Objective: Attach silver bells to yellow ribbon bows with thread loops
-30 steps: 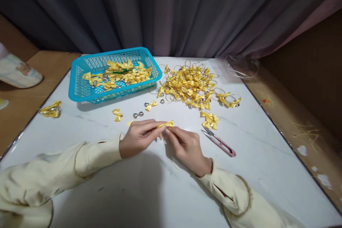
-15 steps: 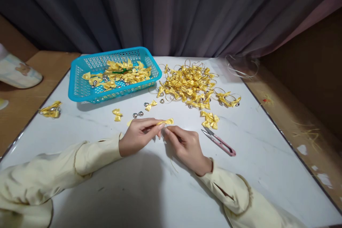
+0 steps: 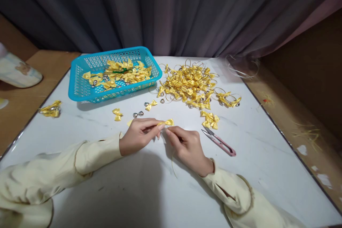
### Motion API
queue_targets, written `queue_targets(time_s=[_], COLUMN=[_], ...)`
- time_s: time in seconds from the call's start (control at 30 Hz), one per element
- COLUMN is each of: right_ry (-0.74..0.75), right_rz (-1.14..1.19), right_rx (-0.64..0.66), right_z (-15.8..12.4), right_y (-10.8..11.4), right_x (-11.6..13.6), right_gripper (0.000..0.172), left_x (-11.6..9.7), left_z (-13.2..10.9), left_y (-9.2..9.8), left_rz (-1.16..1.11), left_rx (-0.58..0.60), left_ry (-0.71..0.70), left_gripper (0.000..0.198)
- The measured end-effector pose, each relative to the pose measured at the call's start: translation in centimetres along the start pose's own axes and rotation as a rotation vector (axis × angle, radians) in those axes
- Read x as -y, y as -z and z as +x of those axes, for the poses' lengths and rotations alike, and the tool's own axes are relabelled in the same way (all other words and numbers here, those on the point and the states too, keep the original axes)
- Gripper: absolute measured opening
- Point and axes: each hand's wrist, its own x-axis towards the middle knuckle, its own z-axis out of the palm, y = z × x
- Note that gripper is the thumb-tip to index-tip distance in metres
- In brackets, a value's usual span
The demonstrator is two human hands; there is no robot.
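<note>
A yellow satin bow (image 3: 169,122) is pinched between the thumb and fingers of my left hand (image 3: 140,134). My right hand (image 3: 186,145), just to the right, is closed in a pinch on a thin gold cord (image 3: 174,166), whose loose end trails down below the fingers. The cord's upper stretch reaches toward the bow, but how it meets the bow is hidden by my fingertips. Close beyond my left hand lie silver bells (image 3: 138,114) and a loose bow (image 3: 117,114). Thread snips (image 3: 219,141) with pink handles rest right of my right hand.
A blue basket (image 3: 114,94) with bows and bells stands at the back left. Beside it spreads a heap of bows on gold cord loops (image 3: 188,82). A small bow pile (image 3: 210,119) lies near the snips, another bunch (image 3: 51,109) at the left edge. A dark curtain (image 3: 171,14) hangs behind.
My right hand has shifted slightly right, away from the left, with the cord's loose end moving along. My left hand keeps hold of the bow in nearly the same place.
</note>
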Motion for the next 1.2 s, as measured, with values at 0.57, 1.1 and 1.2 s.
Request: queue_targets(time_s=[0.57, 1.1, 1.2], right_ry=[0.018, 0.509, 0.637], right_rz=[-0.055, -0.644, -0.797], right_rx=[0.078, -0.208, -0.156], right_z=[0.5, 0.4, 0.4], right_y=[0.8, 0.6, 0.7], right_x=[0.1, -1.7, -1.7], right_gripper=[0.026, 0.019, 0.023], left_x=[-0.2, 0.3, 0.0], left_z=[0.1, 0.6, 0.5], left_y=[0.0, -0.7, -0.7], left_rz=[-0.010, -0.314, -0.269], left_rx=[0.044, -0.020, 0.022], left_ry=[0.042, 0.372, 0.327], left_gripper=[0.021, 0.039, 0.033])
